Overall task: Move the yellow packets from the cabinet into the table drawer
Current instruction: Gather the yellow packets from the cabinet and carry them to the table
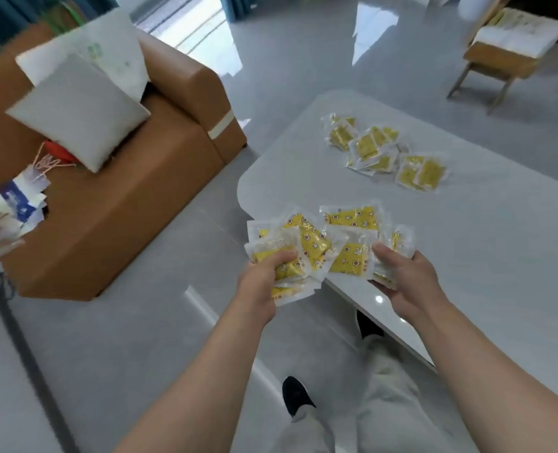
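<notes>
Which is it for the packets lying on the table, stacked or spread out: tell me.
Spread out. The loose packets lie flat in an overlapping scatter across the white table, not in a stack.

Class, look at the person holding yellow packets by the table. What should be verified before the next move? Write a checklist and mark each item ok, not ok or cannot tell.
1. Left hand grips the left bunch of packets: ok.
2. Right hand grips the right bunch: ok.
3. No packet slipping from either bunch: cannot tell; both fan out loosely.
4. Table drawer open and ready: cannot tell; no drawer shows.
5. Bare table top close to the hands for setting the bunches down: ok.
6. All packets gathered: not ok; a pile lies on the far part of the table.
</notes>
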Tool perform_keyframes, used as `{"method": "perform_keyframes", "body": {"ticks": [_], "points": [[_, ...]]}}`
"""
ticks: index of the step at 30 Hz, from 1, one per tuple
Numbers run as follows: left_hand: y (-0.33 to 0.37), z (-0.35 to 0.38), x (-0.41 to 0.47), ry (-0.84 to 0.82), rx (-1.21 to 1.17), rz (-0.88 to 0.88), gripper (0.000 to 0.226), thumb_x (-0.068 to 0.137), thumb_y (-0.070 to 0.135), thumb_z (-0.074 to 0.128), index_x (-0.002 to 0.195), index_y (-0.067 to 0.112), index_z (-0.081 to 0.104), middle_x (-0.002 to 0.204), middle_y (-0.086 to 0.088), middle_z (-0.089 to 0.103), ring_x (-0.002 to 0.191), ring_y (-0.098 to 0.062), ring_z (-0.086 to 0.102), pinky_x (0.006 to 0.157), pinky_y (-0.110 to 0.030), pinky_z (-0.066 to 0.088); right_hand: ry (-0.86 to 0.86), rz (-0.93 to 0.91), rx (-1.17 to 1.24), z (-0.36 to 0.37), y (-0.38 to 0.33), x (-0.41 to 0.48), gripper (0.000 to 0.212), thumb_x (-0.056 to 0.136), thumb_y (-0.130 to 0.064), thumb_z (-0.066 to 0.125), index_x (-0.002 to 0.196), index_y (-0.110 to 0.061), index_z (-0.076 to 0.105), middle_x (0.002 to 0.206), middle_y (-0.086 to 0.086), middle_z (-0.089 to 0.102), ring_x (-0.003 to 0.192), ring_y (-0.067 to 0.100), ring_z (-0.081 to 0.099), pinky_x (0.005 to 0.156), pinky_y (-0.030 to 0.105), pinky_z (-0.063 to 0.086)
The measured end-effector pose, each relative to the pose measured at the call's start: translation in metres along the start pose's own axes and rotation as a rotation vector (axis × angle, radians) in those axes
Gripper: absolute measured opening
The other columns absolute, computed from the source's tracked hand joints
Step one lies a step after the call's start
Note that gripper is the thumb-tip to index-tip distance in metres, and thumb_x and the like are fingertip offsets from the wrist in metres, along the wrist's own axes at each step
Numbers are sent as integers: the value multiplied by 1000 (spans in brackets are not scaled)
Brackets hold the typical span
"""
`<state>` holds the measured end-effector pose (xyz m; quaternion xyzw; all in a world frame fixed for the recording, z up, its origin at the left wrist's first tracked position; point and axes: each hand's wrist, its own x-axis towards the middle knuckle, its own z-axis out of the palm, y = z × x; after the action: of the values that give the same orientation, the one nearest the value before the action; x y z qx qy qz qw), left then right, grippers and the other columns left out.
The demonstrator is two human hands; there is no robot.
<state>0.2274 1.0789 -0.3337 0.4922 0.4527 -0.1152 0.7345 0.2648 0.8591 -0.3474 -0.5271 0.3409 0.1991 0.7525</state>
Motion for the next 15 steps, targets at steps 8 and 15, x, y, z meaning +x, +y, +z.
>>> {"method": "perform_keyframes", "body": {"ticks": [8,15], "points": [[-37,165,148,16,113,-136,39,77,10,79,115,12,72,103,-12,76,77,-29,75,54,-34,57,170,94,78,-77,-33,213,27,86,-16,81,105,-20,62,101,-2,76,82,14,76,68,35,60],[-91,284,295,102,233,-97,34,72,7,83,104,13,71,93,-10,78,75,-30,76,62,-43,62,305,57,192,-147,-38,385,25,84,-13,82,95,-19,60,88,0,73,80,21,75,66,40,63]]}}
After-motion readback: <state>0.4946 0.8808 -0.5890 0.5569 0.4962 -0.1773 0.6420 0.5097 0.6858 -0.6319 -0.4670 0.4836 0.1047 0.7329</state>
